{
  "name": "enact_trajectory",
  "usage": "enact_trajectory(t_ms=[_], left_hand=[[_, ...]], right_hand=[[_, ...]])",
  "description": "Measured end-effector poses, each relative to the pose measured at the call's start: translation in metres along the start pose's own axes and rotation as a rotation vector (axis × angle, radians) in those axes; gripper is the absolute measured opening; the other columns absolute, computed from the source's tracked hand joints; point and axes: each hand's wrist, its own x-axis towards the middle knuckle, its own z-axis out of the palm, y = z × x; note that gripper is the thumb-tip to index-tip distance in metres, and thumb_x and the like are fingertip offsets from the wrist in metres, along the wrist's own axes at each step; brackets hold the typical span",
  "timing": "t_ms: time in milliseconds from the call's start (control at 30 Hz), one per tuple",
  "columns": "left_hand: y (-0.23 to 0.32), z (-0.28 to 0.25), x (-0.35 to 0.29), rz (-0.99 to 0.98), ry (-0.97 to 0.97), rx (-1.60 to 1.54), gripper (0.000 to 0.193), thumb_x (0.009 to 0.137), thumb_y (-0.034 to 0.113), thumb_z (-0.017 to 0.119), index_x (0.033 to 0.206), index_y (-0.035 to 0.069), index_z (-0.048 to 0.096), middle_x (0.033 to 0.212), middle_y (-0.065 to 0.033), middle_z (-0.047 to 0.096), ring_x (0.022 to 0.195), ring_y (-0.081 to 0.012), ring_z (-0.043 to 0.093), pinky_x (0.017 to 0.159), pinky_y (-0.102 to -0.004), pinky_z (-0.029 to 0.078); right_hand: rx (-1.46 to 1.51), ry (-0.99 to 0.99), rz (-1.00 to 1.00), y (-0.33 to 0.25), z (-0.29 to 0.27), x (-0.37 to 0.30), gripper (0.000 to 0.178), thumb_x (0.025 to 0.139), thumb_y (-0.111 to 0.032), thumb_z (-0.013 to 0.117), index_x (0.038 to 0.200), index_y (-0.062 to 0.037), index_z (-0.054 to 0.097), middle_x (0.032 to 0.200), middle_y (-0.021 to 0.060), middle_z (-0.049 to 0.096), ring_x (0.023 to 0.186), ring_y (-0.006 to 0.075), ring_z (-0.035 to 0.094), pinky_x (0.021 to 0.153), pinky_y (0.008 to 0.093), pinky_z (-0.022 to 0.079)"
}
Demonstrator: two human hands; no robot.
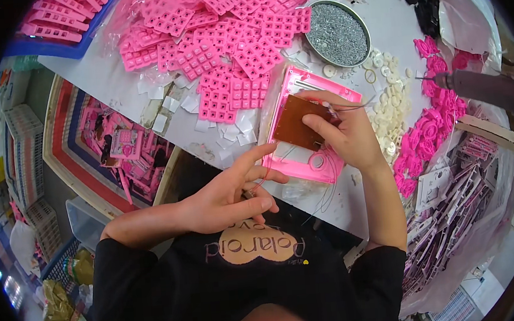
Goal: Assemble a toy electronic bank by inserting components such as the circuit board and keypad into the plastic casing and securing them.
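Observation:
My right hand [348,132] grips a brown circuit board [296,121], thumb on its flat face and fingers behind its far edge. Thin wires trail from the board's right side. Beneath it lies a pink rectangular plastic case [297,166] with a round ring near its lower corner, partly hidden by board and hand. My left hand [235,189] hovers left of the case's near end, fingers spread. Fine wire passes near its fingertips; a small dark spot between thumb and fingers is too small to make out.
Pink keypad pieces [212,49] pile up at the far side. Beyond the case stands a round tin of small screws [339,33]. White round parts [385,99] and bright pink parts [426,129] lie rightward, below a powered screwdriver [474,86]. A box of pink parts [126,149] stands left.

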Motion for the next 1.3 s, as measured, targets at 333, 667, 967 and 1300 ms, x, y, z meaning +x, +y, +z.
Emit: enact_trajectory(t_ms=[333,667,967,1300], left_hand=[[0.042,-0.011,-0.014,0.196,0.428,1.39,0.068,0.083,0.015,0.079,0.143,0.004,0.05,0.102,-0.0152,0.068,0.094,-0.0347,0.065,0.08,-0.0423,0.053],[0.029,-0.027,0.047,0.674,0.189,1.724,0.053,0.079,0.033,0.079,0.121,0.004,0.065,0.122,-0.0104,0.062,0.126,-0.0263,0.055,0.105,-0.0499,0.038],[0.029,-0.021,0.046,0.566,0.121,1.861,0.055,0.081,0.038,0.076,0.122,0.002,0.065,0.125,-0.0094,0.061,0.133,-0.0229,0.051,0.103,-0.0493,0.037],[0.151,-0.047,0.161,0.887,0.459,1.642,0.009,0.083,0.016,0.065,0.081,0.01,0.072,0.079,-0.0133,0.069,0.078,-0.035,0.067,0.068,-0.0512,0.048]], right_hand=[[-0.361,0.044,-0.037,-0.007,0.001,0.013,0.03,0.089,-0.014,0.071,0.117,-0.0037,0.068,0.075,0.0207,0.067,0.068,0.0335,0.068,0.064,0.0408,0.051],[-0.929,0.296,-0.159,-0.03,0.009,0.004,0.079,0.071,-0.018,0.089,0.137,-0.0003,0.048,0.116,0.0171,0.061,0.11,0.0345,0.058,0.092,0.0425,0.048],[-0.974,0.106,-0.39,-0.007,0.041,-0.055,0.056,0.081,-0.023,0.076,0.127,0.0059,0.061,0.137,0.022,0.057,0.134,0.0367,0.05,0.11,0.0491,0.039],[-1.117,0.048,-0.339,-0.022,0.045,-0.052,0.056,0.087,-0.033,0.067,0.126,0.0078,0.064,0.138,0.0242,0.058,0.133,0.037,0.051,0.112,0.0535,0.036]])
